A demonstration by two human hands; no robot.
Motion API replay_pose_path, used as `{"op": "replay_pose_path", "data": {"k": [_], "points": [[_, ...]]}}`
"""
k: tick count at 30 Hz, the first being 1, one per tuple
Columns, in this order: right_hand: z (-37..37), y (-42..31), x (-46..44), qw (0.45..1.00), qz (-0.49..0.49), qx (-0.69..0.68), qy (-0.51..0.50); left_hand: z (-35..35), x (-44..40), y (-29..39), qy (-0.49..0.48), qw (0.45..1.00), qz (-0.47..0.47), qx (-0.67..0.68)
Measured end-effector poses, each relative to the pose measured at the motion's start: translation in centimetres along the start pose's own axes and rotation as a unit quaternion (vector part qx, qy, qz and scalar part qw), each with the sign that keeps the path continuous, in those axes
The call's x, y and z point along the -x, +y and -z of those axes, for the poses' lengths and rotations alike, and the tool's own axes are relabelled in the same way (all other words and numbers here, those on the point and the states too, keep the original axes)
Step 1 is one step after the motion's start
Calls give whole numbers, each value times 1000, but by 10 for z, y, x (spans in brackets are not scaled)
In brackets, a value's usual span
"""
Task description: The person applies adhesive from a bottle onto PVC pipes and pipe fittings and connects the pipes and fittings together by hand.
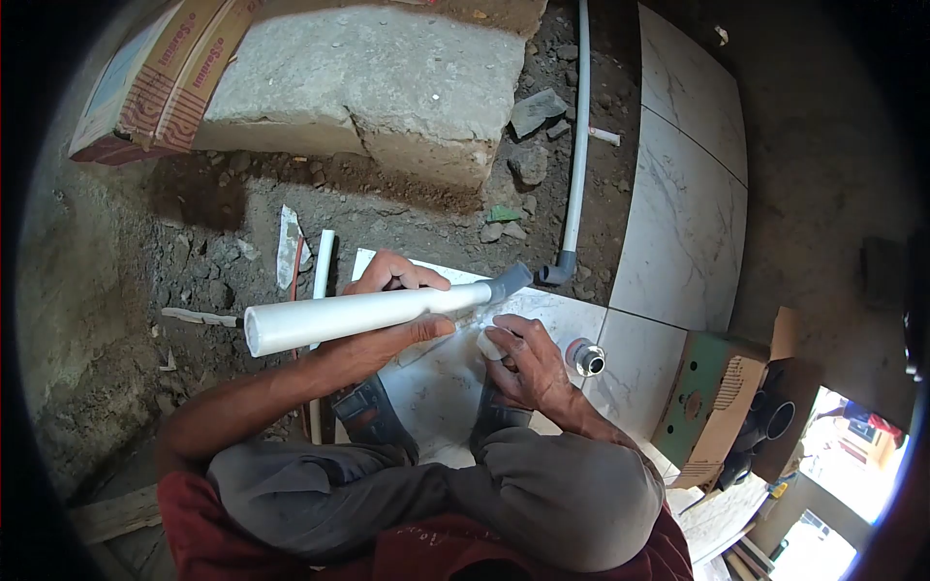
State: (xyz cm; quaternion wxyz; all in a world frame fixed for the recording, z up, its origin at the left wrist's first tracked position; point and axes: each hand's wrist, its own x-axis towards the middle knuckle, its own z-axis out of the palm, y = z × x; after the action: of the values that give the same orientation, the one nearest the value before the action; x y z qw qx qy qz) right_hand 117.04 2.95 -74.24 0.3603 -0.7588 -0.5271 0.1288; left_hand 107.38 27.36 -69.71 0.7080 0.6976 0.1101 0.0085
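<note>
The white pipe [329,322] is held in the air above a pale tile [441,397], its wide open end toward the left and a grey fitting [508,282] on its far end. It looks light and stiff, smooth enough to turn in a dusty grip, and the bare rim may chip if knocked. The narrower stretch just behind the fitting seems the best hold, and that is where the left hand [412,298] is closed around it, thumb on the near side.

The right hand [528,363] has its fingers bent round a small white piece [492,346] (cloth or something firmer, I cannot tell).

Just beside that hand a small can [585,357] stands on the tile, easily tipped by the wrist. Past the fitting, a grey elbow [557,269] ends a long pipe [579,136] lying on the dirt; the two look close, though depth is unclear. Loose stones [529,165] and a concrete slab [387,73] crowd the far side, boots [376,416] the near side, and a cardboard box [696,399] of dark fittings [775,418] the right.
</note>
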Motion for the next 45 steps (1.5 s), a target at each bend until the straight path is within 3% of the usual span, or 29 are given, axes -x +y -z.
{"op": "replay_pose_path", "data": {"k": [2, 5, 8, 12, 14, 18, 28, 32, 34, 38, 40, 45], "points": [[-3, 0, 0, 1000, -3, -4, -4, -2, 0, -2, 31, 997, -6, 65], [-7, 2, 0, 999, -24, -32, 20, 0, -1, 11, 20, 998, 54, 23], [3, 8, -3, 994, -78, -9, 73, 1, 0, -3, 5, 1000, 20, 8], [8, 13, -10, 992, -60, 6, 115, 2, 0, -7, -4, 1000, 6, -3], [7, 13, -9, 990, -44, 27, 135, 1, -1, -1, 5, 997, 59, 46], [2, 14, -10, 984, -35, 29, 172, 1, 0, 2, 6, 996, 75, 46], [-11, 10, 0, 984, -164, -49, 42, -1, 4, -4, 51, 996, 68, 7], [-8, 7, -2, 983, -158, -72, 55, -1, 5, 1, 55, 995, 59, -60], [-5, 7, -5, 990, -88, 5, 112, -3, 6, 0, 62, 996, 47, -38], [-16, 12, -5, 990, -86, 39, 101, -7, 3, 1, 76, 996, 19, 44], [-24, 13, -1, 989, -131, 22, 64, -6, 3, 4, 79, 996, 25, 46], [-22, 12, -2, 987, -114, 22, 112, -7, 4, 6, 83, 995, 34, 49]]}}
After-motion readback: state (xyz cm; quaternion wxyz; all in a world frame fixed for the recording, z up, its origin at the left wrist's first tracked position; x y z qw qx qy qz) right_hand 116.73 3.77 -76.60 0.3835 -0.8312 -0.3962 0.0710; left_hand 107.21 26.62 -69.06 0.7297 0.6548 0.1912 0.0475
